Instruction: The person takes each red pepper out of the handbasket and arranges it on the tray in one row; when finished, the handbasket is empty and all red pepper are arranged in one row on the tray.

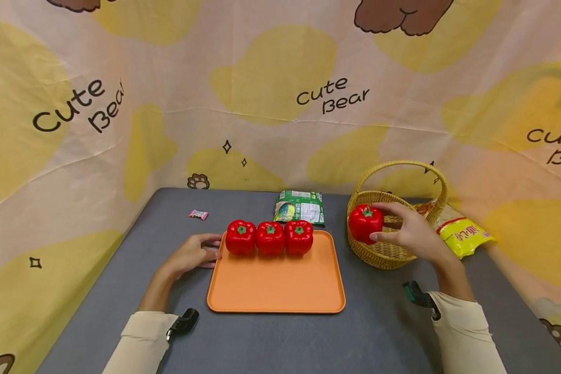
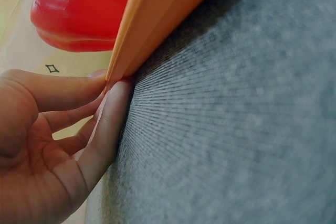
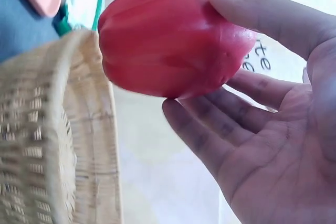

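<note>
My right hand holds a red bell pepper by its sides, thumb against fingers, over the left part of a wicker basket. In the right wrist view, that bell pepper appears above the basket's rim. On the left, my left hand pinches the edge of an orange tray near its far left corner; the left wrist view puts the rim between thumb and finger. Three more red bell peppers stand in a row along the tray's far side, stems up.
A green snack bag lies behind the tray. Further left is a small pink wrapped candy. A yellow snack bag lies right of the basket, whose tall handle arches over it. A patterned cloth hangs behind the grey table.
</note>
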`<control>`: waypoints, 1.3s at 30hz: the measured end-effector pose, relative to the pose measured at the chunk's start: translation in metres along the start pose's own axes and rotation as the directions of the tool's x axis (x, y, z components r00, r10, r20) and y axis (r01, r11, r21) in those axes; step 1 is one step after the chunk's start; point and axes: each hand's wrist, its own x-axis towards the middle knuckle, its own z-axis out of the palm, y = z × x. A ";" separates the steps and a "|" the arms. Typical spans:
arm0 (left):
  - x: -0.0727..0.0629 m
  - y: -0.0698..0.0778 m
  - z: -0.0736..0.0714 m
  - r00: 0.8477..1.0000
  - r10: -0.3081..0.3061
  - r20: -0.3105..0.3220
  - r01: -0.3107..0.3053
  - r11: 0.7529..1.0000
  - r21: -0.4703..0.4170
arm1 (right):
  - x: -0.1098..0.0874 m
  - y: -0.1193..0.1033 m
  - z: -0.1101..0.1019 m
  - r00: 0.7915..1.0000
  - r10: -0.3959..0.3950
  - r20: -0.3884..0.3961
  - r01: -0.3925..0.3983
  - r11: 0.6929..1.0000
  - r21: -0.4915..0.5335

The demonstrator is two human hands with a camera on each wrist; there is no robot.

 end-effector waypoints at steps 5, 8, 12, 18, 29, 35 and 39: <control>0.001 -0.001 0.000 1.000 0.005 0.004 -0.005 1.000 -0.013 | 0.005 -0.007 0.014 1.000 -0.008 0.014 0.008 1.000 0.019; 0.001 -0.001 0.000 1.000 0.004 0.001 -0.004 1.000 -0.015 | 0.010 -0.009 0.023 0.999 -0.035 0.017 0.034 0.999 0.036; 0.001 -0.001 0.000 1.000 0.002 0.000 -0.002 1.000 -0.015 | 0.016 -0.008 0.036 0.997 -0.071 0.023 0.070 0.996 0.048; 0.002 -0.003 -0.001 1.000 0.007 0.005 -0.007 1.000 -0.021 | 0.024 -0.004 0.050 0.996 -0.077 0.041 0.075 0.996 0.042; 0.003 -0.004 0.000 1.000 0.014 0.008 -0.014 0.999 -0.031 | 0.028 -0.003 0.068 0.995 -0.030 0.096 0.018 0.992 0.124; 0.003 -0.004 0.000 1.000 0.010 0.007 -0.009 1.000 -0.030 | 0.031 -0.001 0.074 0.994 -0.026 0.102 0.016 0.995 0.093; 0.002 -0.002 0.000 1.000 0.004 0.004 -0.004 1.000 -0.030 | 0.031 0.000 0.077 0.995 -0.020 0.101 0.014 0.998 0.058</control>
